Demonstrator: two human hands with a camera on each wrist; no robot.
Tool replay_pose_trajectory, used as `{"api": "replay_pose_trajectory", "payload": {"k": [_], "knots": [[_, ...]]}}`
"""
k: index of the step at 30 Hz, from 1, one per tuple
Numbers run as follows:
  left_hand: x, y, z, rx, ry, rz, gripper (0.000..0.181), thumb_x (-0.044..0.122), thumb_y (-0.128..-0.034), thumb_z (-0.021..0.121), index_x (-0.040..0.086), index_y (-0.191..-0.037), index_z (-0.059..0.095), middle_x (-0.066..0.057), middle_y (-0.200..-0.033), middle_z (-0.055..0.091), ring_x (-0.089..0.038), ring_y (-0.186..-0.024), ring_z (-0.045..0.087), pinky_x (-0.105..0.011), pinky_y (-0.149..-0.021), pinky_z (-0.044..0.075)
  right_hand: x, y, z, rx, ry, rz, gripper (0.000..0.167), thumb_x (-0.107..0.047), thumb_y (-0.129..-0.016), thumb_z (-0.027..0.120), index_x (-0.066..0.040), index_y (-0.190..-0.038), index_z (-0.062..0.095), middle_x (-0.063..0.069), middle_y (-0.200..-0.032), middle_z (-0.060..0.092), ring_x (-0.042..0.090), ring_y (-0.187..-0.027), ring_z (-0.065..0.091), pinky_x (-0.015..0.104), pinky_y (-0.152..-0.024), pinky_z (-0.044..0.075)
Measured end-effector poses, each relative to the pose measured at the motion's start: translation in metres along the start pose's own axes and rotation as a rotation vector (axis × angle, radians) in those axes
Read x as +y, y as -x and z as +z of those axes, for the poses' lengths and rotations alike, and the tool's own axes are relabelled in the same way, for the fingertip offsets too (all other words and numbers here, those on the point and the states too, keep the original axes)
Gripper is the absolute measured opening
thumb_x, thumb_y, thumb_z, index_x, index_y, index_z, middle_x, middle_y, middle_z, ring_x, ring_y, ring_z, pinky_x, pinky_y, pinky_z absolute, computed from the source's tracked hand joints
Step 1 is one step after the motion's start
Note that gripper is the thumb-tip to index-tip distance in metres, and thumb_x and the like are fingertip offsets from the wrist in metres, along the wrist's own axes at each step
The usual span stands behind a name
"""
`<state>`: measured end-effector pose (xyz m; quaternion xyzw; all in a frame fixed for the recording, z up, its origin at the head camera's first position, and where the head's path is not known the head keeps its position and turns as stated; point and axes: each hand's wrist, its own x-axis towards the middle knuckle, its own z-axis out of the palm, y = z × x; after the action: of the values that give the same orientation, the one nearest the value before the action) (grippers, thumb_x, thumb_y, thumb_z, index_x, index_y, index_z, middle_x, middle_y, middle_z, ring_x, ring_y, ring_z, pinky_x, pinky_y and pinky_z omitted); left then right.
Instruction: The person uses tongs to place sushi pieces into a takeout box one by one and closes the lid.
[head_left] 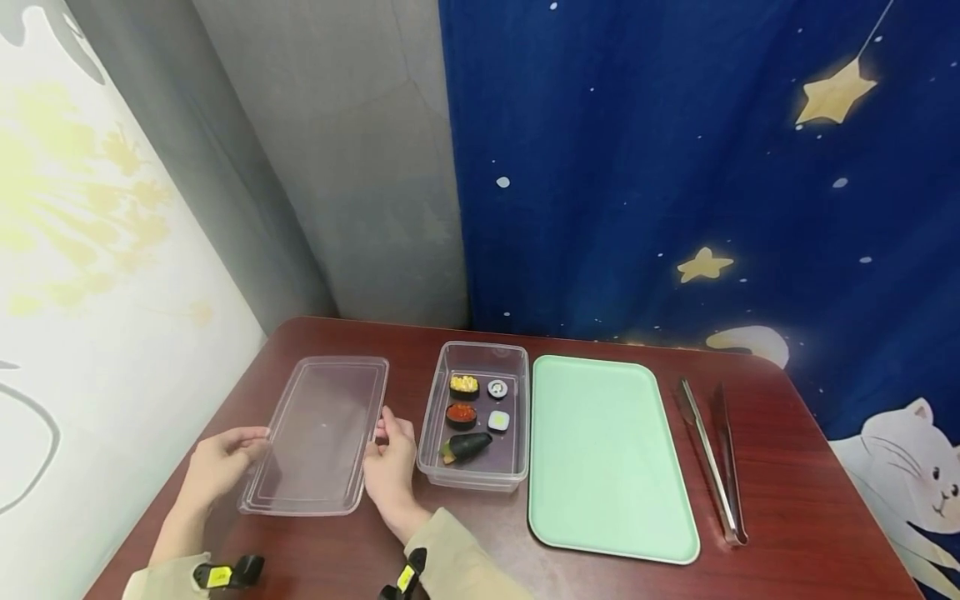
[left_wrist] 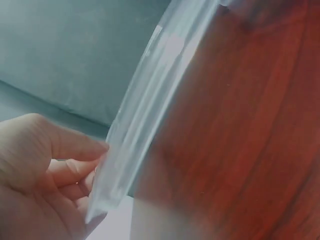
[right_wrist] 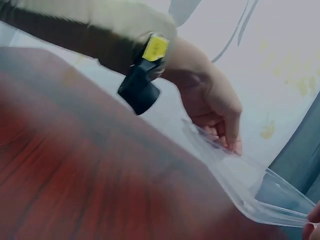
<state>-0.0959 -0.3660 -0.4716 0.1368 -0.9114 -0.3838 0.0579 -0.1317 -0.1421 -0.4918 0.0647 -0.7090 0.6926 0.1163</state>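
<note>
A clear plastic lid (head_left: 322, 433) is held between both hands over the left part of the table. My left hand (head_left: 217, 462) pinches its left edge between thumb and fingers, as the left wrist view shows on the lid's rim (left_wrist: 150, 100). On the opposite edge, my right hand (head_left: 392, 467) grips the lid; only its fingertips (right_wrist: 314, 227) enter the right wrist view. Just right of that hand stands an uncovered clear plastic box (head_left: 472, 477). Inside lie toy-like sushi pieces: a yellow-topped one (head_left: 464, 385), a red-topped one (head_left: 461, 414), two small rolls (head_left: 498, 421) and a dark cone-shaped hand roll (head_left: 468, 447).
A pale green tray (head_left: 611, 458) lies right of the box, close against it. Farther right rest metal tongs (head_left: 712, 467), spread in a V. Behind the brown table (head_left: 810, 500) hang a grey curtain (head_left: 375, 208) and a blue star-patterned curtain (head_left: 600, 167).
</note>
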Motion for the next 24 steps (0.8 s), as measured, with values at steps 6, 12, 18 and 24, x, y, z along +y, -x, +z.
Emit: {"api": "replay_pose_trajectory", "payload": {"k": [6, 12, 18, 24], "knots": [[0.012, 0.004, -0.011, 0.021, 0.107, 0.036, 0.035, 0.02, -0.0936, 0.057, -0.007, -0.116, 0.057, 0.0, -0.088, 0.067, -0.002, -0.069, 0.059, -0.022, -0.061, 0.049, -0.017, -0.012, -0.002, 0.038, 0.015, -0.139, 0.047, 0.023, -0.067, 0.056, 0.006, -0.11, 0.062, 0.011, -0.085, 0.057, 0.014, -0.074, 0.055, 0.017, -0.06, 0.05], [0.022, 0.002, -0.014, 0.133, 0.225, 0.129, 0.026, 0.008, -0.0899, 0.061, -0.011, -0.107, 0.055, 0.018, -0.08, 0.062, 0.004, -0.07, 0.06, -0.018, -0.061, 0.051, -0.031, -0.021, -0.008, 0.017, -0.001, -0.247, 0.035, 0.022, -0.07, 0.062, -0.002, -0.096, 0.061, 0.009, -0.081, 0.058, 0.011, -0.069, 0.056, 0.018, -0.059, 0.05], [0.027, 0.005, -0.01, 0.298, 0.213, 0.119, 0.014, 0.007, -0.0861, 0.066, -0.001, -0.096, 0.061, 0.023, -0.08, 0.059, 0.012, -0.071, 0.056, -0.008, -0.061, 0.046, -0.039, -0.027, -0.013, -0.015, 0.031, -0.389, 0.027, 0.016, -0.073, 0.066, -0.005, -0.088, 0.059, 0.007, -0.08, 0.058, 0.015, -0.067, 0.058, 0.016, -0.058, 0.049], [0.038, 0.006, -0.004, 0.566, 0.247, 0.27, 0.01, -0.009, -0.0766, 0.068, -0.006, -0.085, 0.065, 0.022, -0.078, 0.06, 0.014, -0.071, 0.054, -0.003, -0.063, 0.043, -0.042, -0.032, -0.022, -0.056, 0.03, -0.447, 0.015, 0.001, -0.079, 0.071, -0.009, -0.082, 0.061, 0.004, -0.077, 0.057, 0.012, -0.064, 0.055, 0.013, -0.057, 0.046]]}}
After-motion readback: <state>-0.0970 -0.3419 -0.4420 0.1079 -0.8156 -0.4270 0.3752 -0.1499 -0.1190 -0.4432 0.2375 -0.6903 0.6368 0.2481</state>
